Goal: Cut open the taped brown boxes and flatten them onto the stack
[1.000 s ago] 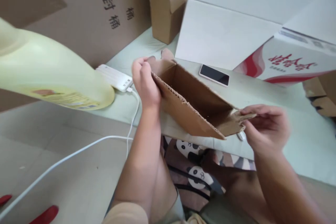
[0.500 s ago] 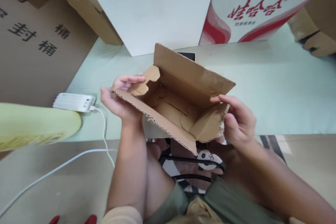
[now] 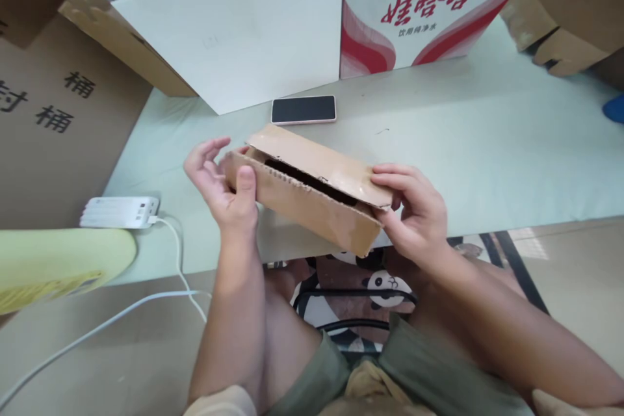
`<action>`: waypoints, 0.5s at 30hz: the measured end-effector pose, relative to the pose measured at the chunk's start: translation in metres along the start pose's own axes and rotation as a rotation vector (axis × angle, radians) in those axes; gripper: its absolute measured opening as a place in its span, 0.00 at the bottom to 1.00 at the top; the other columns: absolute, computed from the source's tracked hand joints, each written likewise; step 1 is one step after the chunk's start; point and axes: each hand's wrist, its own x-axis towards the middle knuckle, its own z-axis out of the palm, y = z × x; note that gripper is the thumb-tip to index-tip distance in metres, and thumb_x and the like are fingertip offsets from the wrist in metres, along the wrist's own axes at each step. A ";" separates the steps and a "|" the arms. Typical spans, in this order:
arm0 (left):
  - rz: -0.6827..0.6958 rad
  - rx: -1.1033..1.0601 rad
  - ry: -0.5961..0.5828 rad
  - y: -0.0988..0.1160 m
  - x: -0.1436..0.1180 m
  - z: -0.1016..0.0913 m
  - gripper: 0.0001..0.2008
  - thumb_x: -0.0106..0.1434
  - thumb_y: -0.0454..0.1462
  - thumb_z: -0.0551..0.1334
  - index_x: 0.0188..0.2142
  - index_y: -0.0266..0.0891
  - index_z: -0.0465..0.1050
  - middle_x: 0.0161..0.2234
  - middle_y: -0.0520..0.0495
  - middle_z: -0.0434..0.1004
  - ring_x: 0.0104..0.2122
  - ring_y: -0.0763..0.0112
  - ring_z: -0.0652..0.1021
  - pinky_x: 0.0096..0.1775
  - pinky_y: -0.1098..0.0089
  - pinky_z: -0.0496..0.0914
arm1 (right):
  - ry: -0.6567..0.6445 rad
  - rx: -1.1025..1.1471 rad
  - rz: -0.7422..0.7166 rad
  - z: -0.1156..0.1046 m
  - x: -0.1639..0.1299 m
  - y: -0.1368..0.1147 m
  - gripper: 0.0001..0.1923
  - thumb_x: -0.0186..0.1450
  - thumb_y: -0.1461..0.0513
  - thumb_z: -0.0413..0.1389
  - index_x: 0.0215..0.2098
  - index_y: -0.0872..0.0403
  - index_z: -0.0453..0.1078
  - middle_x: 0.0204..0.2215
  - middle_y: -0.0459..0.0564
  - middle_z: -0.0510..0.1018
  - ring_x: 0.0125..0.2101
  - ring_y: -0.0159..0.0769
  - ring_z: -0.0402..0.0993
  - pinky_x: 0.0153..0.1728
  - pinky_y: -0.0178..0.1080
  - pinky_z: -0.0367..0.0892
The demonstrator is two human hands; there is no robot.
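Observation:
A small brown cardboard box (image 3: 316,214) is held tilted between my two hands, over the front edge of the table. Its two long flaps are folded inward, with a dark narrow gap left between them. My left hand (image 3: 219,182) grips the box's left end, thumb on the near side and some fingers raised. At the right end, my right hand (image 3: 414,208) has its fingers on the far flap and its thumb by the near corner. The inside of the box is mostly hidden.
A phone (image 3: 304,109) lies behind the box on the pale green tabletop (image 3: 487,143). White cartons (image 3: 244,32) and a red-and-white carton (image 3: 419,19) stand at the back. At left are a white power bank (image 3: 119,212) with a cable, a yellow-green object (image 3: 63,260) and a large brown carton (image 3: 73,117).
The box's long flaps have swung inward, from standing wide open to nearly meeting. My right hand has moved onto the far flap. The view has shifted, and the phone is now fully visible.

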 end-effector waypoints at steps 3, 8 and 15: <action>0.028 0.213 -0.128 -0.004 0.001 -0.014 0.24 0.59 0.57 0.70 0.48 0.48 0.77 0.58 0.43 0.68 0.56 0.55 0.77 0.59 0.52 0.72 | -0.017 0.041 -0.044 -0.001 0.001 0.000 0.13 0.67 0.63 0.58 0.50 0.49 0.77 0.49 0.56 0.81 0.43 0.43 0.79 0.27 0.39 0.71; 0.012 0.303 -0.235 -0.005 0.000 -0.022 0.17 0.66 0.52 0.64 0.41 0.45 0.84 0.61 0.42 0.66 0.52 0.55 0.78 0.62 0.50 0.70 | -0.055 0.048 -0.063 -0.003 -0.001 0.003 0.13 0.71 0.58 0.55 0.50 0.47 0.78 0.50 0.55 0.79 0.45 0.45 0.78 0.39 0.47 0.76; -0.081 0.316 -0.044 -0.010 0.006 -0.027 0.12 0.62 0.37 0.61 0.40 0.38 0.84 0.57 0.39 0.71 0.60 0.57 0.73 0.64 0.53 0.67 | 0.099 0.113 0.338 0.004 -0.001 0.021 0.16 0.71 0.54 0.53 0.55 0.47 0.69 0.49 0.53 0.76 0.31 0.35 0.71 0.34 0.43 0.74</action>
